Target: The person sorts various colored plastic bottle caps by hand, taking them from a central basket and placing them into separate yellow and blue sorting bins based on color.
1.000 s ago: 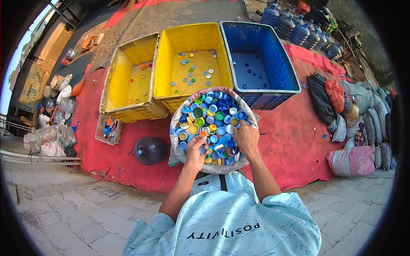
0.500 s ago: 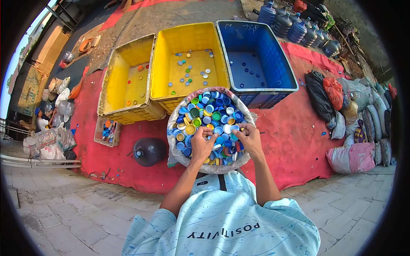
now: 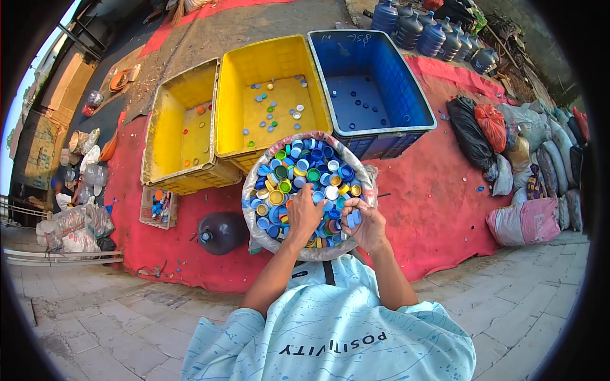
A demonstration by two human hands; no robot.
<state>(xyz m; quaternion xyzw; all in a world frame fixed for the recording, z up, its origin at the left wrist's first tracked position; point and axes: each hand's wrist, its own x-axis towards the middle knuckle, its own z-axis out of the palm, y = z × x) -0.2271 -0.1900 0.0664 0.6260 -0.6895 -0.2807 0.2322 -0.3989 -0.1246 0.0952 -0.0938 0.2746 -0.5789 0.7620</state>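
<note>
A round tub point(image 3: 251, 232) with a pale plastic lining stands in front of me, heaped with bottle caps point(image 3: 283, 171) in blue, white, yellow and green. My left hand point(image 3: 305, 214) reaches down onto the heap near its middle, fingers bent together; what lies at the fingertips is hidden. Over the tub's right side, my right hand point(image 3: 368, 227) is turned partly palm up. Its fingers are closed on light blue bottle caps point(image 3: 353, 219).
Behind the tub stand a narrow yellow crate point(image 3: 159, 136), a wider yellow crate point(image 3: 223, 120) and a blue crate point(image 3: 422, 105), with scattered caps inside. A dark water jug point(image 3: 222, 233) lies left. Full sacks point(image 3: 524, 219) line the right. A person point(image 3: 63, 193) is far left.
My right hand has turned palm upward, showing light blue caps in its fingers. My left hand has moved slightly up and its fingers reach into the heap. The view has shifted slightly.
</note>
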